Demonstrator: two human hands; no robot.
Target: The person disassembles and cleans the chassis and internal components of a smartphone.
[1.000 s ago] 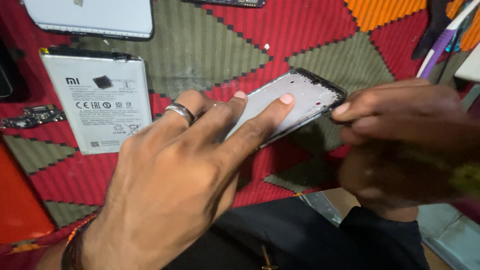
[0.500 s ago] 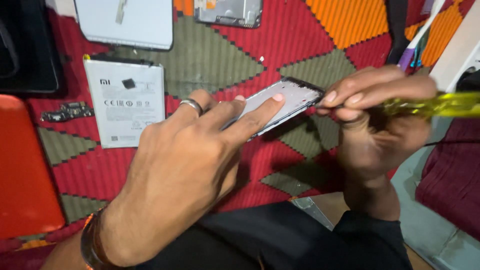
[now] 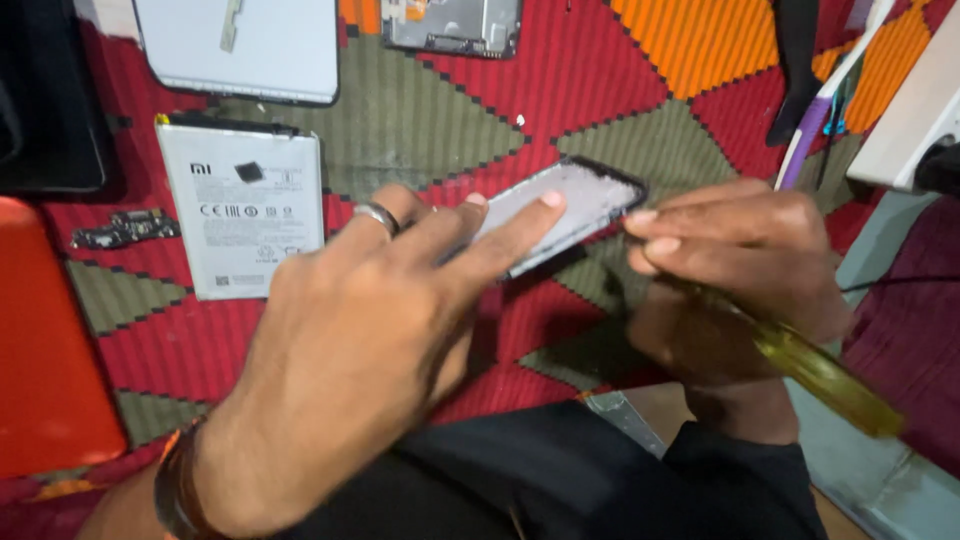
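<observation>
Two bare hands work over one flat grey phone frame with a black rim (image 3: 570,212), which lies tilted near the middle of the patterned woven cloth (image 3: 420,120) of red, olive and orange triangles and stripes. The left hand (image 3: 360,350), with one silver ring (image 3: 378,215) on a finger and one dark band (image 3: 178,485) at the wrist, presses two outstretched fingertips (image 3: 550,200) flat onto the frame's face; it pins the frame down with its fingers spread rather than wrapping around it. The right hand (image 3: 735,270) pinches its fingers tight around one screwdriver with a translucent yellow handle (image 3: 815,368), its fingertips meeting the frame's right end; the tool's tip is hidden.

Toward the cloth's left side lies one white rectangular phone battery (image 3: 245,215), with one small dark circuit strip (image 3: 125,228) just beside its left edge. At the top edge sit one pale flat back panel (image 3: 240,45) and one grey phone chassis (image 3: 455,22). One orange flat piece (image 3: 45,340) covers the left edge, and one dark object sits at the top left corner. Near the top right corner rest one purple and white handled tool (image 3: 815,120) and one white box (image 3: 915,110). Dark fabric fills the bottom edge.
</observation>
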